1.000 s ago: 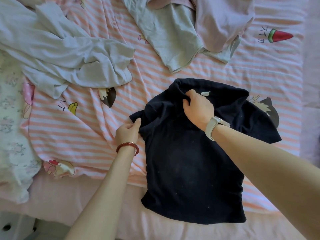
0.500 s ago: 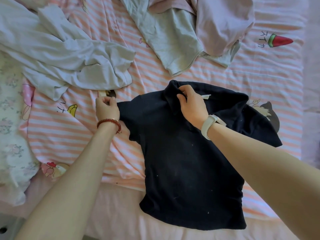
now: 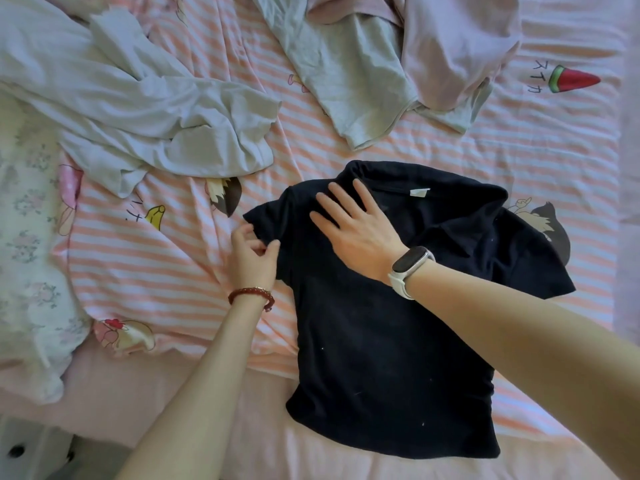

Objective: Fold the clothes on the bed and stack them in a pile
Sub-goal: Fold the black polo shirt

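Dark navy short-sleeved cotton shirt (image 3: pixel 388 341) lies spread flat on the near-right part of the bed, collar at the far end with a small white label (image 3: pixel 419 192) showing, hem at the near edge. Not folded yet, by the look of it: body is full width and the right sleeve lies spread out flat.

Right hand (image 3: pixel 356 223) lies flat on the chest area just below the collar, fingers straight and spread, pressing the cloth down. Left hand (image 3: pixel 252 252) pinches the left sleeve edge between thumb and fingers. Judgement: this is the first step on this shirt, smoothing and pinning it before the sleeve goes in.

No folded pile visible anywhere in frame, so stacking hasn't started as far as I can see.

Still to do, all crumpled:
- pale white-grey garment (image 3: pixel 138 112), far left
- light grey-green jersey top (image 3: pixel 353 81), far centre
- pale lilac garment (image 3: pixel 457 46) lying partly on top of it, far right

All of it sits on the pink-and-white striped bedsheet with cartoon prints (image 3: pixel 156 271). Floral pillow (image 3: pixel 27 237) at the left edge.

Progress estimate: early, zero of four visible pieces finished.
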